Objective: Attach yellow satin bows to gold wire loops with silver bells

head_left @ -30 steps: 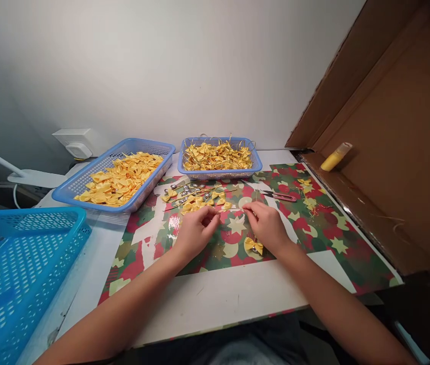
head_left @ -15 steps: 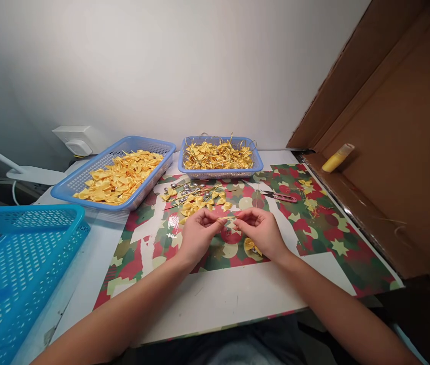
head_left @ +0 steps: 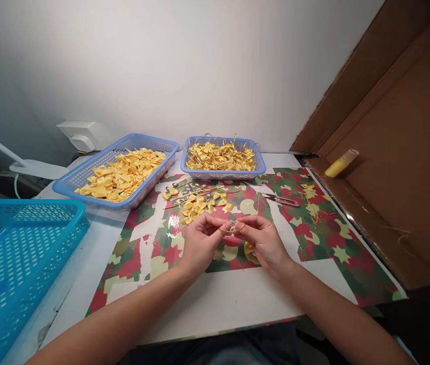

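Left forearm [head_left: 131, 314]: reaches in from seven o'clock, slanting up toward the middle of the table.
Left hand [head_left: 201, 243]: wrist low, back of the hand toward nine o'clock, thumb and forefinger pinching the gold cord.
Right forearm [head_left: 325, 304]: comes in from five o'clock, mirroring the other.
Right hand [head_left: 267, 241]: thumb and forefinger pinching the same cord, remaining fingers curled.
Fingertips: the two hands' tips almost meet, pointing at each other.
Gold cord [head_left: 232, 231]: between the two pinches, bowed in a small arc toward six o'clock, above the patterned sheet [head_left: 336, 228].
Yellow bow [head_left: 248, 248]: at about four o'clock from the cord, partly hidden by the right hand.
Loose bows [head_left: 195, 205]: ten o'clock from the hands.
Snips [head_left: 285, 201]: two o'clock, lying apart from both hands.
Blue basket [head_left: 222, 175]: twelve o'clock, filled with corded bows.
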Tool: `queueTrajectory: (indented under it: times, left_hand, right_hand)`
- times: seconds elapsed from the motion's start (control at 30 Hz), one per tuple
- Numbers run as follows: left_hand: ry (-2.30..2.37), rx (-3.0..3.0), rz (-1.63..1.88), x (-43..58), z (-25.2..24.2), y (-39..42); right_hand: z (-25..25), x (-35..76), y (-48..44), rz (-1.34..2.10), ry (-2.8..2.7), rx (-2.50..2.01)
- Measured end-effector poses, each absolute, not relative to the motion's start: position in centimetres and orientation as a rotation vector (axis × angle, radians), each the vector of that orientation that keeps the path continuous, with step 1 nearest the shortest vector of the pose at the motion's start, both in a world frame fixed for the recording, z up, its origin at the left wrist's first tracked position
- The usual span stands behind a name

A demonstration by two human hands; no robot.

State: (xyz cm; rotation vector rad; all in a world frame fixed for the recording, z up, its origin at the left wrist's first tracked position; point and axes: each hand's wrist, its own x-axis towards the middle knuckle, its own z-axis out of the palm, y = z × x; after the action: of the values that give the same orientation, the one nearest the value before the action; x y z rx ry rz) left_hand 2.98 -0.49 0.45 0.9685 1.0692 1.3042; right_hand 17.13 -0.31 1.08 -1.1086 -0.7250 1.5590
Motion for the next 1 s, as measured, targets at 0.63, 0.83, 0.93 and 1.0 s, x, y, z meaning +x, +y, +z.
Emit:
queueTrajectory:
  times: [0.63,0.83,0.93,1.0]
  left_hand:
    - [1.036,1.104,1.337,2.6,0.1,-0.8]
    - [1.094,1.492,1.408,2.1,0.2,-1.0]
    - [1.092,1.601,1.384,2.1,0.3,-1.1]
    - [1.085,1.605,1.362,2.1,0.3,-1.1]
  right_hand:
    - [0.7,17.6,-0.6,1.153,-1.254,-1.150]
    - [1.0,18.8,-0.3,0.438,-1.952,-1.070]
    - [0.8,19.0,0.0,0.334,-2.049,-0.982]
    - [0.6,19.0,0.0,0.334,-2.057,-0.962]
